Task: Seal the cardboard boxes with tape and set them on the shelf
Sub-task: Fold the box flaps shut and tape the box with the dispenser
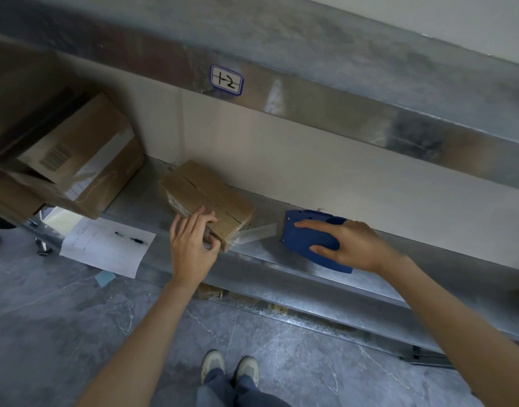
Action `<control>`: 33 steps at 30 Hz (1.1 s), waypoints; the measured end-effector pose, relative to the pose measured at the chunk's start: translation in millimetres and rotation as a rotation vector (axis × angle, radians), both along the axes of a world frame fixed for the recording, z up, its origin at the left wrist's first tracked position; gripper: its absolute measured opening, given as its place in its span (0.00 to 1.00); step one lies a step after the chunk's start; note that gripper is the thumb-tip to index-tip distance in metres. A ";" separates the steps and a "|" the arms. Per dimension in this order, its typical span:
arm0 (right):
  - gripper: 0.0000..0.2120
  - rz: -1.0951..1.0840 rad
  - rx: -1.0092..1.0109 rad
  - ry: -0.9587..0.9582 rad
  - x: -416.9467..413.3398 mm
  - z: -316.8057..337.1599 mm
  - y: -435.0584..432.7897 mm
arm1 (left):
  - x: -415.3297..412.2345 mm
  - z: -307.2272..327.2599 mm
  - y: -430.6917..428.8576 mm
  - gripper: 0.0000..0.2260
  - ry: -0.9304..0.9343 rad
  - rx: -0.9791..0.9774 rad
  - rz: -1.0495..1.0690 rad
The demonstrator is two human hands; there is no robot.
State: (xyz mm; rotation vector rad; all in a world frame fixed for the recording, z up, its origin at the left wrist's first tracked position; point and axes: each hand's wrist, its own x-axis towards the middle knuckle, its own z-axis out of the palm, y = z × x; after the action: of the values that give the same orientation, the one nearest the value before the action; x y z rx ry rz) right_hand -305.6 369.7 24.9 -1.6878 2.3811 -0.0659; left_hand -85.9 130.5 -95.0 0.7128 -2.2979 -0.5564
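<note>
1. The small cardboard box (207,198) lay on the metal shelf (281,261), near its front edge and set at an angle to it, with a seam running along its top
2. The left hand (190,248) gripped the near end of the box, the fingers curled over the top face and the thumb tucked against the end face
3. The right hand (349,245) clasped the blue tape dispenser (308,239) from above, fingers wrapped round its body, just to the right of the box; whether the dispenser touched the shelf could not be told
4. A strip of clear tape (261,232) ran taut from the box's near right corner to the mouth of the dispenser
5. Larger cardboard boxes (85,160) sat at the left end of the shelf, apart from the small one, one of them bearing a barcode sticker
6. A sheet of paper (105,251) lay at the shelf's front edge, left of the left hand, with a pen (132,238) on it
7. A label (226,80) marked "1-2" was stuck to the beam above
8. The person's shoes (229,367) stood on the grey floor below the shelf
</note>
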 end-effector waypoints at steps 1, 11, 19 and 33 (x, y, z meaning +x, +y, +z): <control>0.26 -0.001 0.002 0.007 0.4 0.8 0.0 | 1.8 1.0 0.9 0.16 -0.005 0.008 -0.014; 0.25 0.017 0.034 0.083 2.2 13.6 -10.3 | 4.2 0.1 6.3 0.32 -0.187 -0.026 -0.037; 0.25 0.110 -0.024 0.086 11.1 20.2 -17.8 | 20.5 5.2 -1.6 0.29 -0.069 0.064 -0.090; 0.24 0.206 -0.071 0.056 30.2 11.4 -52.9 | 58.3 14.3 -41.3 0.28 -0.051 0.292 -0.276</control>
State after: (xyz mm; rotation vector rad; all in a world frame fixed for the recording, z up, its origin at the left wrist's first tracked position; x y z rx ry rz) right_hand -275.4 316.7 36.3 -1.9821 2.2537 -0.0707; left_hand -27.7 89.3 -80.7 0.5491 -2.4053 -1.0281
